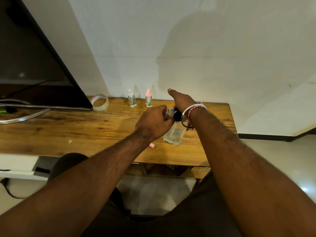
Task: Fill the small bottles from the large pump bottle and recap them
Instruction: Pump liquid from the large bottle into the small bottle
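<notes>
A left hand (153,122) is gripping a small bottle (170,111), tilted against the black pump head (177,114) of the upright large pump bottle (174,134) (table's right side), while the right hand (182,100) is pressing down, fingers extended.

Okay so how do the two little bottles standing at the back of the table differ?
The left small bottle has a clear cap, while the right small bottle has a pink one. The left one looks slightly bigger and stands nearer the tape roll. Both are clear, upright, capped and untouched by either hand.
</notes>
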Demonstrator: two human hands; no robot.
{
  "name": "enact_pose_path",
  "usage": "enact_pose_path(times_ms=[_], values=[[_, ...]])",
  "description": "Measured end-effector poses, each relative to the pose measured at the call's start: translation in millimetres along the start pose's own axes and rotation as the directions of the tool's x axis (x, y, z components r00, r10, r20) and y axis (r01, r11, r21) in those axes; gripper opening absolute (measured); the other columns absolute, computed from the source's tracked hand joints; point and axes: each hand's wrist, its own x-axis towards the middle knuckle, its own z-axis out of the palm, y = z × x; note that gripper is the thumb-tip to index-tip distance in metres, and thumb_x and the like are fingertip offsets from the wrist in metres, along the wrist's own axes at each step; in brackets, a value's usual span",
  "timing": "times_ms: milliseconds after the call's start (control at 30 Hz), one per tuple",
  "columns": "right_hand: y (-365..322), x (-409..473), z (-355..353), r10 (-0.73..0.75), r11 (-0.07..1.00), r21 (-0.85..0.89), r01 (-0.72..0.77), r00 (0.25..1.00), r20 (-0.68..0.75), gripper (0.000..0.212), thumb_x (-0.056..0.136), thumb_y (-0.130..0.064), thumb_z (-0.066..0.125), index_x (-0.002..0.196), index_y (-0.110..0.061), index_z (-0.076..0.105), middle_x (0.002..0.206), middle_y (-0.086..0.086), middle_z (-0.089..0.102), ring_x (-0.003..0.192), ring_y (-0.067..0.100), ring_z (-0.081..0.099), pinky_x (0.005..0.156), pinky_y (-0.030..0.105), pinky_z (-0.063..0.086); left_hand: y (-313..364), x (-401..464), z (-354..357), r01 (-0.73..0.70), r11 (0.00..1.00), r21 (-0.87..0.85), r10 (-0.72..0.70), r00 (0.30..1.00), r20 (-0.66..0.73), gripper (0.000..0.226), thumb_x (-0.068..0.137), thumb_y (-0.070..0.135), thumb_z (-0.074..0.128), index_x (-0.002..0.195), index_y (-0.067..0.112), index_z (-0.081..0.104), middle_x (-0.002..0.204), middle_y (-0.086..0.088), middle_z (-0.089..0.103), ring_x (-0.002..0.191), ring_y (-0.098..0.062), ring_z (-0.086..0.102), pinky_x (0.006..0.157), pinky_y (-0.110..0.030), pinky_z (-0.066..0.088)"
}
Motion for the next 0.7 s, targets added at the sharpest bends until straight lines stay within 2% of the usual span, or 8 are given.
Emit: enact_pose_path(times_ms=[100, 200, 267, 367, 500, 567, 600, 700], values=[[2, 1, 1, -0.082, 0.992, -0.101, 0.078, 0.996, -0.035, 0.055, 0.098, -0.059, 0.040, 0.110, -0.011, 0.063, 0.120, 0.015, 0.065, 0.107, 0.032, 0.063, 0.102, 0.044, 0.046, -1, 0, 2, 0.001, 1.000, 0.010, -0.001, 1.000, 0.002, 0.028, 0.090, 0.033, 0.069, 0.070, 0.028, 0.051, 0.065, 0.008, 0.060, 0.063, -0.014, 0.058, 0.055, -0.026, 0.038], [3, 5, 2, -0.161, 0.925, -0.358, 0.127, 0.985, -0.066, 0.042, 0.108, -0.030, 0.029, 0.130, -0.005, 0.055, 0.126, 0.021, 0.060, 0.116, 0.038, 0.057, 0.097, 0.038, 0.043, -2, -1, 4, 0.001, 1.000, 0.000, -0.001, 1.000, 0.005, 0.028, 0.091, 0.034, 0.068, 0.070, 0.029, 0.050, 0.066, 0.007, 0.061, 0.063, -0.014, 0.058, 0.055, -0.027, 0.037], [6, 11, 5, -0.209, 0.895, -0.425, 0.137, 0.970, -0.127, 0.037, 0.105, -0.015, 0.029, 0.134, -0.004, 0.050, 0.124, 0.023, 0.061, 0.113, 0.039, 0.058, 0.088, 0.036, 0.044, -4, -1, 6, 0.009, 1.000, -0.003, -0.009, 1.000, 0.010, 0.028, 0.090, 0.033, 0.068, 0.069, 0.028, 0.050, 0.066, 0.007, 0.060, 0.063, -0.015, 0.057, 0.055, -0.027, 0.036], [10, 15, 9, -0.239, 0.859, -0.494, 0.134, 0.958, -0.157, 0.033, 0.101, -0.008, 0.036, 0.129, -0.001, 0.051, 0.119, 0.023, 0.064, 0.110, 0.040, 0.061, 0.083, 0.038, 0.045, -6, -2, 7, 0.023, 1.000, -0.003, -0.023, 1.000, 0.010, 0.027, 0.089, 0.033, 0.068, 0.070, 0.027, 0.051, 0.066, 0.006, 0.060, 0.064, -0.017, 0.058, 0.055, -0.027, 0.036], [8, 12, 10, -0.274, 0.824, -0.545, 0.155, 0.951, -0.142, 0.033, 0.103, -0.012, 0.037, 0.130, -0.001, 0.053, 0.121, 0.023, 0.064, 0.111, 0.039, 0.061, 0.084, 0.039, 0.046, -6, 0, 8, 0.030, 0.999, -0.011, -0.030, 1.000, 0.005, 0.027, 0.088, 0.033, 0.069, 0.070, 0.026, 0.051, 0.066, 0.006, 0.060, 0.063, -0.016, 0.058, 0.056, -0.027, 0.038], [7, 9, 10, -0.247, 0.833, -0.536, 0.139, 0.959, -0.135, 0.039, 0.107, -0.026, 0.030, 0.128, -0.006, 0.056, 0.122, 0.021, 0.063, 0.111, 0.040, 0.059, 0.083, 0.039, 0.042, -6, -1, 8, 0.025, 1.000, 0.008, -0.025, 1.000, 0.008, 0.026, 0.089, 0.035, 0.070, 0.072, 0.026, 0.053, 0.067, 0.007, 0.061, 0.065, -0.015, 0.059, 0.056, -0.027, 0.039], [7, 7, 9, -0.221, 0.860, -0.492, 0.135, 0.968, -0.120, 0.044, 0.107, -0.036, 0.028, 0.121, -0.009, 0.060, 0.120, 0.020, 0.064, 0.107, 0.038, 0.060, 0.083, 0.039, 0.041, -7, -2, 8, 0.024, 1.000, 0.014, -0.024, 1.000, 0.009, 0.025, 0.089, 0.035, 0.070, 0.073, 0.026, 0.054, 0.068, 0.007, 0.062, 0.065, -0.015, 0.059, 0.056, -0.027, 0.039], [6, 4, 8, -0.085, 0.986, -0.150, 0.068, 0.991, -0.108, 0.064, 0.094, -0.065, 0.036, 0.099, -0.010, 0.068, 0.108, 0.014, 0.069, 0.096, 0.032, 0.064, 0.090, 0.041, 0.048, -5, -2, 7, 0.018, 1.000, -0.009, -0.018, 1.000, 0.004, 0.024, 0.090, 0.035, 0.069, 0.073, 0.026, 0.054, 0.067, 0.007, 0.062, 0.064, -0.015, 0.059, 0.056, -0.027, 0.038]])
